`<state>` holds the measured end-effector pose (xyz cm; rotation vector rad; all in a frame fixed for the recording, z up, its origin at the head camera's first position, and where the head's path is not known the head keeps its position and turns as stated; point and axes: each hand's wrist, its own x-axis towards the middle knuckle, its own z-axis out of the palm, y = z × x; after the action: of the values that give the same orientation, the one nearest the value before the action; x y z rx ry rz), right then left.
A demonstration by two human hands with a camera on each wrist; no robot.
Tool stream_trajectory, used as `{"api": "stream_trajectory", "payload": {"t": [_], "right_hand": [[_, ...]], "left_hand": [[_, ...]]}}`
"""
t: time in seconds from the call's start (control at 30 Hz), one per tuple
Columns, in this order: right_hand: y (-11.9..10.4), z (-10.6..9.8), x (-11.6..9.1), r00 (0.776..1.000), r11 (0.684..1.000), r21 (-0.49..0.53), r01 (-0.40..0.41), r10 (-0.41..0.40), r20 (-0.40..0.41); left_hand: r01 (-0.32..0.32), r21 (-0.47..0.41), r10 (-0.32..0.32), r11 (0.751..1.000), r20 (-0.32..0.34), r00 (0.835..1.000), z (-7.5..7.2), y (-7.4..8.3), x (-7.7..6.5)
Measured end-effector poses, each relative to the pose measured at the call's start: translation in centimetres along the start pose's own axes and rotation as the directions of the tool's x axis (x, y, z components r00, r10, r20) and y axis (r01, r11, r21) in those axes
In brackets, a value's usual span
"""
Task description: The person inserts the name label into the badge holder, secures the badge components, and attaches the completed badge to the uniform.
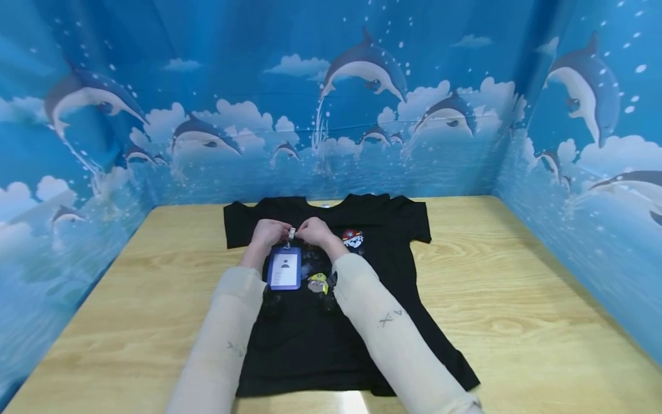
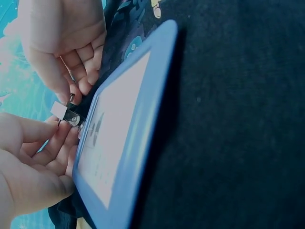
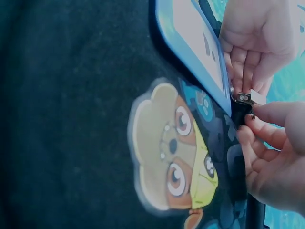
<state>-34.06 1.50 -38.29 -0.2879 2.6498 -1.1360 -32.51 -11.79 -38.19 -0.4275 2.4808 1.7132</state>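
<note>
A blue-framed badge holder (image 1: 284, 269) with a white card lies over the upper chest of a black T-shirt (image 1: 320, 339). At its top is a small metal clip (image 2: 72, 118) with a whitish strap tab. My left hand (image 1: 271, 232) pinches the clip from the left between thumb and fingers. From the right, my right hand (image 1: 314, 231) pinches a small metal part of the clip with thumb and index finger. Dark cloth of the shirt shows right beside these fingertips. Whether the clip bites the cloth cannot be told.
The shirt lies spread on a wood-grain table (image 1: 517, 276), its neck toward the far edge. Cartoon dog prints (image 3: 174, 152) decorate its front. A blue dolphin-patterned curtain (image 1: 331, 86) stands around the back and sides.
</note>
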Motion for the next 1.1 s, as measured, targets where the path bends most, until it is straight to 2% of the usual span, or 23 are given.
{"api": "stream_trajectory", "payload": {"t": [0.1,0.23,0.4,0.57,0.67,0.8,1.0,1.1], "right_hand": [[-0.1,0.7,0.2,0.999,0.999,-0.021,-0.037,0.038,0.034],[-0.4,1.6,0.4,0.994,0.996,0.013,-0.093,0.092,0.053],[-0.7,2.0,0.3,0.991,0.983,0.131,-0.131,0.129,0.030],[-1.1,1.9,0.0,0.980,0.951,0.239,-0.197,0.195,0.032],[-1.1,1.8,-0.1,0.973,0.935,0.272,-0.229,0.227,0.040],[-0.8,1.3,-0.2,0.972,0.924,0.307,-0.227,0.233,0.018],[-0.7,0.4,-0.1,0.976,0.921,0.332,-0.204,0.217,-0.001],[-0.7,0.1,0.0,0.974,0.914,0.342,-0.216,0.227,0.010]], "left_hand": [[-0.005,0.038,0.004,0.999,0.016,1.000,-0.3,-0.6,-0.1],[-0.028,0.098,0.023,0.995,0.050,0.998,-0.8,-1.2,-0.5],[-0.053,0.113,0.046,0.992,0.064,0.997,-1.4,-1.4,-0.7],[-0.069,0.097,0.062,0.993,0.074,0.995,-1.5,-1.4,-0.5],[-0.055,0.111,0.046,0.992,0.078,0.996,-1.4,-1.3,-0.5],[-0.060,0.124,0.048,0.990,0.092,0.995,-1.1,-0.9,-0.4],[-0.145,0.152,0.130,0.978,0.105,0.986,-0.8,-0.1,0.0],[-0.162,0.175,0.144,0.971,0.111,0.983,-0.9,0.0,0.1]]}}
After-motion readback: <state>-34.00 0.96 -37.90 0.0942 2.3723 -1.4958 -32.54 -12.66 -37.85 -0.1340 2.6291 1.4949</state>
